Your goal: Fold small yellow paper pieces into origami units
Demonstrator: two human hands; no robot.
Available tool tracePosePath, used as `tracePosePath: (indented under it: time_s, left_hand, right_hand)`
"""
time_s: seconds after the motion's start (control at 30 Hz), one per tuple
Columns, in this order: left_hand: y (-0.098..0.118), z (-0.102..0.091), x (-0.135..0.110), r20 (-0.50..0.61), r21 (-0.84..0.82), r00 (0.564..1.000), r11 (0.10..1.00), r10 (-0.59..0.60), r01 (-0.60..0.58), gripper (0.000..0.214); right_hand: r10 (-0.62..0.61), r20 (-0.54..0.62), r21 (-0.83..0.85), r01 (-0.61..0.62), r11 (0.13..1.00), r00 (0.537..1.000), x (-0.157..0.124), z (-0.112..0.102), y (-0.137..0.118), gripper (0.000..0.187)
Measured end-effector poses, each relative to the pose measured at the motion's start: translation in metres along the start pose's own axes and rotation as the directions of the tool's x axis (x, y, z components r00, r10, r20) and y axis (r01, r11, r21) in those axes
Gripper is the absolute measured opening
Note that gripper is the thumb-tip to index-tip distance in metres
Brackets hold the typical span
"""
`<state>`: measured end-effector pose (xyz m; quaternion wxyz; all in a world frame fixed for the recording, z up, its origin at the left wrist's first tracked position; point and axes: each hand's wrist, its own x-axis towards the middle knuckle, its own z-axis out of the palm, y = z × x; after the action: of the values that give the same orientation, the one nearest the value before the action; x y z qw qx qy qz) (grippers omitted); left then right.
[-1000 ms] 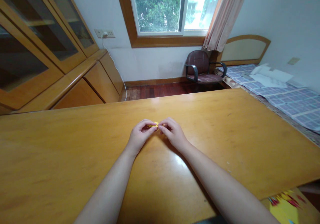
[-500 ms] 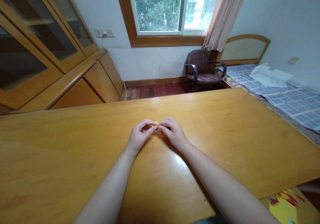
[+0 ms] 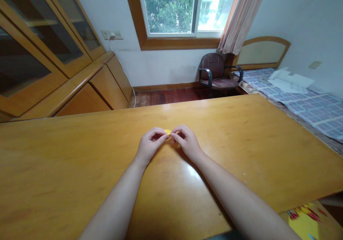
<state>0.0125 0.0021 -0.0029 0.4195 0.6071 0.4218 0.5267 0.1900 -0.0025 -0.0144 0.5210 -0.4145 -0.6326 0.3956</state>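
Note:
A small piece of yellow folded paper is pinched between my two hands, just above the wooden table. My left hand grips its left side between thumb and fingertips. On the other side, the thumb and fingers of my right hand close on its right edge. Most of the piece is covered by my fingers, so its full shape is hidden. Both hands are close together, fingertips nearly touching.
Below the table's right front corner lie a yellow sheet and several small red and yellow pieces. Beyond the table stand a brown armchair, a bed with a checked sheet and a glass-door cabinet.
My right hand's fingertips have shifted slightly right, and a little more of the yellow paper shows between the hands. The arms have stayed almost still.

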Motion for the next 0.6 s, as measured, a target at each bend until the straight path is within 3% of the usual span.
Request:
tracePosePath:
  time_s: [0.17, 0.33, 0.6]
  left_hand:
    - [-0.0016, -0.0001, 0.0000, -0.008, 0.005, 1.000, 1.000, -0.011, 0.011, 0.014]
    - [-0.0023, 0.0001, 0.0006, 0.044, -0.015, 0.999, 1.000, -0.006, 0.006, 0.013]
    - [-0.0030, 0.0013, 0.0011, 0.061, -0.053, 0.998, 0.998, -0.023, 0.026, 0.017]
  right_hand:
    - [0.086, 0.007, 0.095, -0.086, 0.992, 0.996, -0.0005, 0.0022, 0.0064, 0.018]
    - [0.009, 0.024, 0.047, -0.010, 0.999, 1.000, 0.0007, 0.0005, 0.0013, 0.011]
    - [-0.013, -0.008, -0.019, 0.012, 1.000, 1.000, 0.0027, -0.0011, -0.0021, 0.008]
